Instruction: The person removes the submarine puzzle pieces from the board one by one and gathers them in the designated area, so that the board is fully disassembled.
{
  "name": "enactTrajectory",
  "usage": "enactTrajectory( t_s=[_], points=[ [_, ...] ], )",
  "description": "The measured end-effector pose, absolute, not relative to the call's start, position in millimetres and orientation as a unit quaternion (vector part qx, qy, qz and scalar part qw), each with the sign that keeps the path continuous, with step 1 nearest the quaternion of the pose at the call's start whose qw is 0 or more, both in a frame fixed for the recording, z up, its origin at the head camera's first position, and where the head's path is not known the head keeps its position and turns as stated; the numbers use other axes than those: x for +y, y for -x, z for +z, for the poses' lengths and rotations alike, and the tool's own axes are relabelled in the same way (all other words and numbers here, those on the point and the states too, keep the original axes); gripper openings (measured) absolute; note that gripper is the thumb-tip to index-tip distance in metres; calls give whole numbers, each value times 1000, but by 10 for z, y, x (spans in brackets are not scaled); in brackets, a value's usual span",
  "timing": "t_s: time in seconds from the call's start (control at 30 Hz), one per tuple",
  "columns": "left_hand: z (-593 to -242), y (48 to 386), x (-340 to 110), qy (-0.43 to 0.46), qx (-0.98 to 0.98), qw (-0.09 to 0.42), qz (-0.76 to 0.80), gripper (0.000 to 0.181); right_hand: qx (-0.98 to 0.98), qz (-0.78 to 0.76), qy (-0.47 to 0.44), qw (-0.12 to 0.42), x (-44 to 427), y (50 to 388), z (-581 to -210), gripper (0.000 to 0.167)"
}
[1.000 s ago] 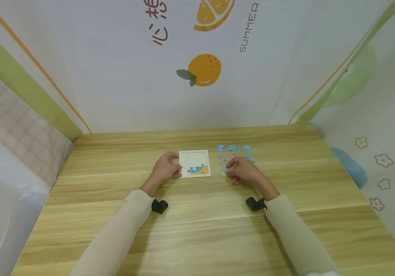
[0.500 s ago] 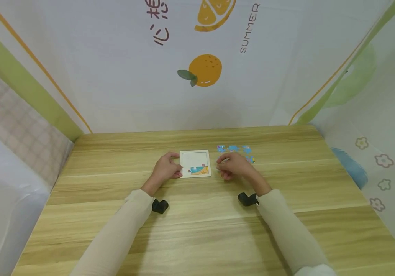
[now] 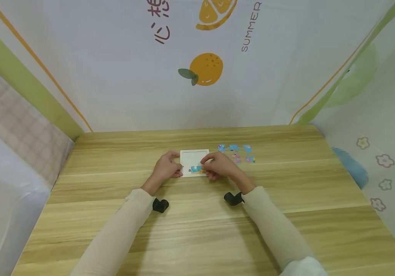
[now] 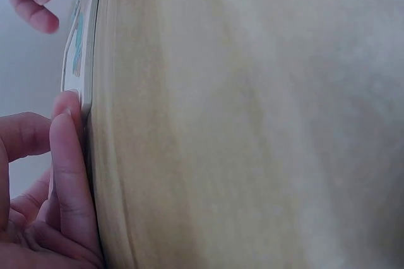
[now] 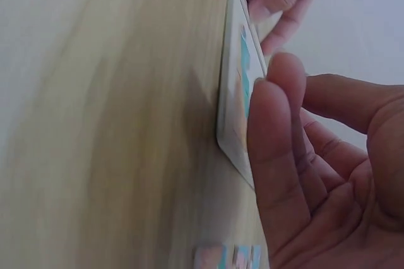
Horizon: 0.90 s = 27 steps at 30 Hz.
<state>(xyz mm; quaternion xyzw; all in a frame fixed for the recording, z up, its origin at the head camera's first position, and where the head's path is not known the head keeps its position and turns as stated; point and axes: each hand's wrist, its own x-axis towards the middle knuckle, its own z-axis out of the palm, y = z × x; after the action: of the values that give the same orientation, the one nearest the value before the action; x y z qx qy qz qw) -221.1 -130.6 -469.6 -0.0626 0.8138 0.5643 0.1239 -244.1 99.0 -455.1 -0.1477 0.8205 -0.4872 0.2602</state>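
Observation:
At the left edge of a square white puzzle tray (image 3: 192, 159), my left hand (image 3: 164, 166) rests with thumb and fingers along the rim. Blue and orange jigsaw pieces (image 3: 195, 170) lie joined inside the tray along its near side. Over the tray's right edge, my right hand (image 3: 219, 165) has its fingertips pinched together above those pieces. A puzzle piece seems to be in that pinch, mostly hidden by the fingers. In the right wrist view, the right fingertips (image 5: 268, 98) nearly meet beside the tray (image 5: 228, 92).
Loose puzzle pieces (image 3: 233, 147) lie in rows right of the tray, some covered by my right hand. A wooden table (image 3: 190, 230) spreads beneath everything. Behind it hangs a white cloth (image 3: 142, 92) printed with oranges. Each wrist carries a black camera mount (image 3: 160, 206).
My right hand has moved left from the loose pieces to over the tray's right side. My left hand stays on the tray's left edge.

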Motion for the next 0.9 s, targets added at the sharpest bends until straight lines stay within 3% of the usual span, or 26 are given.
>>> enactTrajectory(
  t_s=[0.27,0.6,0.9],
  points=[
    [-4698,2223,-1295,62,814,124,564,46,826,-479,125,268,839,2439,-4617,24],
    [-4684,2204,-1310,61,815,124,563,47,854,-441,138,239,756,2379,-4644,21],
    [-4691,2202,-1306,66,811,124,569,46,845,-447,137,258,786,2412,-4635,19]
  ],
)
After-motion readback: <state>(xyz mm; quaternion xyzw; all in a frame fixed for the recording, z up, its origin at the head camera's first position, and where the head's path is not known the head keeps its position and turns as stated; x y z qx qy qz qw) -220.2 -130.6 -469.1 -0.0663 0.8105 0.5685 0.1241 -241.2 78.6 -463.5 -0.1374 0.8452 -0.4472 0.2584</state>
